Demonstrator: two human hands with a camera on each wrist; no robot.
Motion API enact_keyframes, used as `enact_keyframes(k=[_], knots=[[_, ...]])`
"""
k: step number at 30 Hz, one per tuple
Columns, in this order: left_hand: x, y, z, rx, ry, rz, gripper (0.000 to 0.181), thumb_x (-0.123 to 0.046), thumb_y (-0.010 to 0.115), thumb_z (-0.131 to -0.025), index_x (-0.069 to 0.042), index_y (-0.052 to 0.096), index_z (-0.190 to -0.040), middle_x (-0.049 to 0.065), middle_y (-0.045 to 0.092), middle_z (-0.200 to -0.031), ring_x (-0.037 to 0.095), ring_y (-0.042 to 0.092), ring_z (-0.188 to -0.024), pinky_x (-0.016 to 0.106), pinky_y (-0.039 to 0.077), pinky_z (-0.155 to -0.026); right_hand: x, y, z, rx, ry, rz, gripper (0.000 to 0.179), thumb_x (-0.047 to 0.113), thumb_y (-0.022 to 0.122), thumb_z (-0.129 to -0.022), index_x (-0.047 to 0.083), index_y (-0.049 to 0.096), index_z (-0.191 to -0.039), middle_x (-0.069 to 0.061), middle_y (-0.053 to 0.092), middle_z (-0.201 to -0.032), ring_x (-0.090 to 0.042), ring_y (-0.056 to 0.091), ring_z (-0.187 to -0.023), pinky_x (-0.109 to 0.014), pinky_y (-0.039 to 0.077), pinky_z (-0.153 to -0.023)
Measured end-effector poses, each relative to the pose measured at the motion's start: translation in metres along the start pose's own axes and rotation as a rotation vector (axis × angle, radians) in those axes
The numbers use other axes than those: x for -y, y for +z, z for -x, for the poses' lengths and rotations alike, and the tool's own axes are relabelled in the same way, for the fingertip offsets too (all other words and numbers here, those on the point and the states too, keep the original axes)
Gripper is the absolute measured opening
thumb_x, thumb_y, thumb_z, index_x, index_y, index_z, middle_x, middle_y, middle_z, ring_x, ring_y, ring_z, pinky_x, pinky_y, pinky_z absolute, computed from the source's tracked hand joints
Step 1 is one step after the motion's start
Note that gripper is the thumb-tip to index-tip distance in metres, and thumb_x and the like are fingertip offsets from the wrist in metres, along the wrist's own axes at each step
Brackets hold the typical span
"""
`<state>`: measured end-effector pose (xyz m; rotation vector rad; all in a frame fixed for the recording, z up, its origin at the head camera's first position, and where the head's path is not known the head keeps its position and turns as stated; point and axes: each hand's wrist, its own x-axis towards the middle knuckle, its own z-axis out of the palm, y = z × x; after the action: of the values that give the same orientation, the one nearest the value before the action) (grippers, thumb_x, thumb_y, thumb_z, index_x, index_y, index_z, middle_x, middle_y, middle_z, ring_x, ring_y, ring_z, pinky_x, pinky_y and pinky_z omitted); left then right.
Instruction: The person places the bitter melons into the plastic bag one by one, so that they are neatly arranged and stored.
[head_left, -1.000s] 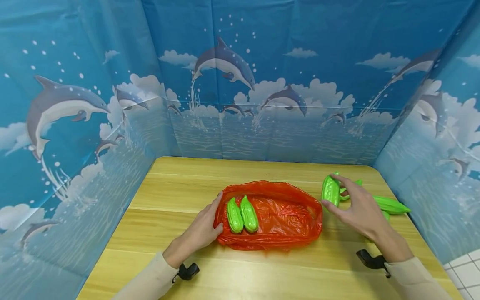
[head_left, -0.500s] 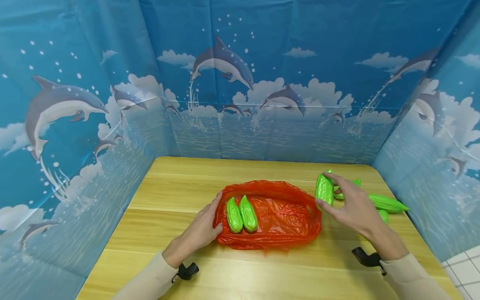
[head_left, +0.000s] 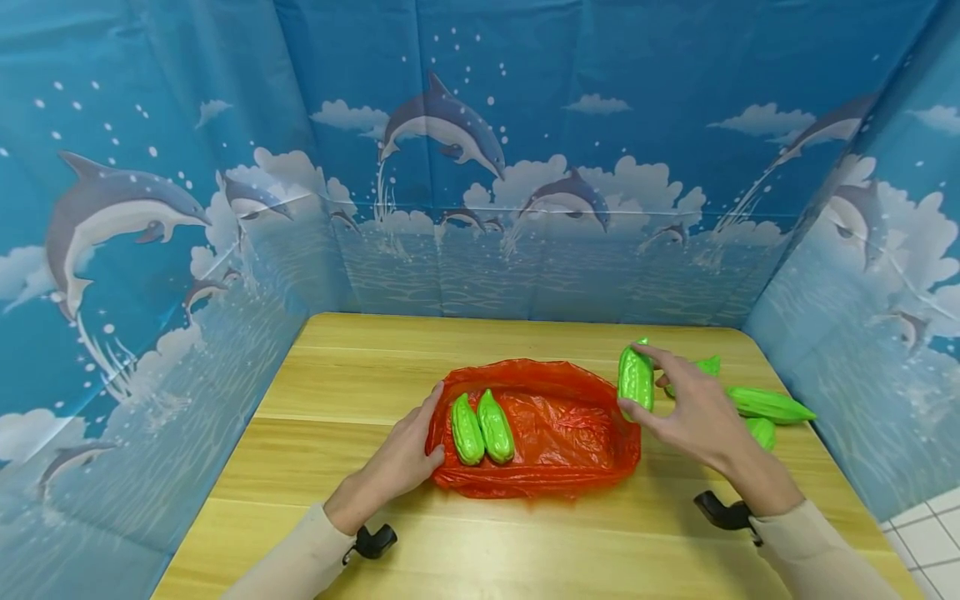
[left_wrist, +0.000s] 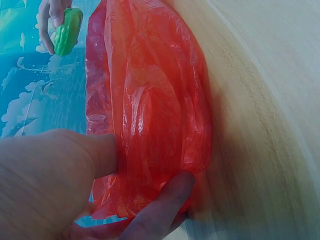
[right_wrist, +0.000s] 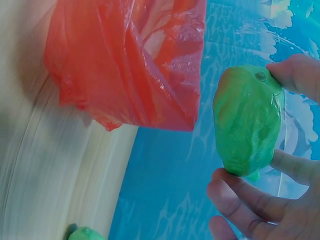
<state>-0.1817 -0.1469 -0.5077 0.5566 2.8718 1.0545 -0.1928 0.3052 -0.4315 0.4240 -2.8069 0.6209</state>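
Oblong, ridged vegetables [head_left: 636,379] gleam lime-green | crumpled, translucent red plastic bag [head_left: 551,437] | flat yellow wooden tabletop [head_left: 352,371] bears grain | draped blue curtain [head_left: 652,58] shows grey-and-white dolphins [head_left: 450,125]

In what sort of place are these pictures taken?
Probably an indoor, screened-off workspace, perhaps a recording booth: dolphin-printed sheets stand behind and on both sides of a wood-grained table, and white tiles show at the lower right.
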Motion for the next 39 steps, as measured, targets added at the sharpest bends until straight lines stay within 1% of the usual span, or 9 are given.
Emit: enact_keyframes(k=[6, 8, 12, 18, 25, 29, 34, 39], knots=[[-0.001, -0.001, 0.0, -0.001, 0.007, -0.001, 0.101, 0.001, 0.079, -0.102, -0.003, 0.022, -0.186, 0.035, 0.055, -0.172, 0.053, 0.063, -0.154, 0.063, 0.059, -0.124, 0.006, 0.003, -0.003, 0.005, -0.018, -0.003, 0.09, 0.055, 0.086, -0.103, 0.018, 0.05, -0.177, -0.025, 0.072, -0.148, -0.041, 0.076, -0.115, -0.067, 0.063, -0.086], [-0.001, -0.001, 0.001, 0.004, -0.002, -0.001, 0.101, 0.001, 0.078, -0.103, -0.004, 0.021, -0.187, 0.034, 0.054, -0.173, 0.052, 0.062, -0.156, 0.063, 0.058, -0.125, 0.008, 0.004, -0.003, 0.007, -0.024, -0.006, 0.09, 0.054, 0.086, -0.103, 0.018, 0.05, -0.177, -0.025, 0.072, -0.15, -0.042, 0.076, -0.116, -0.067, 0.064, -0.086], [-0.001, -0.002, 0.001, -0.003, 0.007, -0.002, 0.1, 0.002, 0.078, -0.102, -0.003, 0.022, -0.186, 0.035, 0.055, -0.173, 0.053, 0.062, -0.155, 0.064, 0.059, -0.124, 0.011, 0.006, -0.005, 0.008, -0.036, -0.005, 0.089, 0.054, 0.086, -0.103, 0.019, 0.05, -0.176, -0.024, 0.072, -0.15, -0.042, 0.076, -0.117, -0.066, 0.064, -0.085], [-0.001, -0.001, 0.001, 0.006, -0.007, -0.004, 0.101, 0.001, 0.078, -0.103, -0.004, 0.021, -0.186, 0.035, 0.054, -0.174, 0.052, 0.062, -0.156, 0.063, 0.059, -0.124, 0.017, 0.009, -0.008, 0.017, -0.064, -0.008, 0.089, 0.054, 0.087, -0.102, 0.019, 0.05, -0.176, -0.022, 0.073, -0.151, -0.039, 0.076, -0.115, -0.064, 0.065, -0.086], [-0.001, -0.001, 0.001, 0.007, -0.02, 0.005, 0.102, 0.001, 0.078, -0.103, -0.005, 0.021, -0.187, 0.034, 0.053, -0.174, 0.052, 0.061, -0.157, 0.063, 0.057, -0.126, 0.024, 0.014, -0.011, 0.016, -0.094, -0.013, 0.089, 0.052, 0.088, -0.102, 0.017, 0.052, -0.175, -0.023, 0.069, -0.161, -0.04, 0.078, -0.115, -0.064, 0.065, -0.088], [-0.002, -0.001, 0.001, 0.006, -0.02, 0.005, 0.101, 0.001, 0.078, -0.103, -0.004, 0.021, -0.187, 0.034, 0.054, -0.174, 0.052, 0.061, -0.157, 0.063, 0.057, -0.126, 0.028, 0.016, -0.012, 0.032, -0.098, -0.024, 0.088, 0.049, 0.089, -0.102, 0.016, 0.052, -0.175, -0.023, 0.068, -0.162, -0.039, 0.078, -0.114, -0.063, 0.065, -0.088], [-0.002, -0.001, 0.001, 0.007, -0.019, 0.0, 0.101, 0.0, 0.078, -0.104, -0.005, 0.021, -0.187, 0.033, 0.052, -0.176, 0.052, 0.06, -0.158, 0.062, 0.057, -0.127, 0.034, 0.02, -0.015, 0.056, -0.117, -0.051, 0.088, 0.047, 0.089, -0.103, 0.016, 0.051, -0.175, -0.023, 0.067, -0.163, -0.034, 0.076, -0.111, -0.059, 0.064, -0.089], [-0.001, -0.001, 0.001, 0.008, -0.013, -0.001, 0.101, 0.0, 0.078, -0.104, -0.004, 0.02, -0.187, 0.034, 0.052, -0.176, 0.052, 0.06, -0.158, 0.062, 0.057, -0.126, 0.039, 0.025, -0.019, 0.101, -0.13, -0.107, 0.087, 0.044, 0.088, -0.104, 0.017, 0.048, -0.177, -0.025, 0.06, -0.171, -0.04, 0.078, -0.115, -0.06, 0.067, -0.091]])
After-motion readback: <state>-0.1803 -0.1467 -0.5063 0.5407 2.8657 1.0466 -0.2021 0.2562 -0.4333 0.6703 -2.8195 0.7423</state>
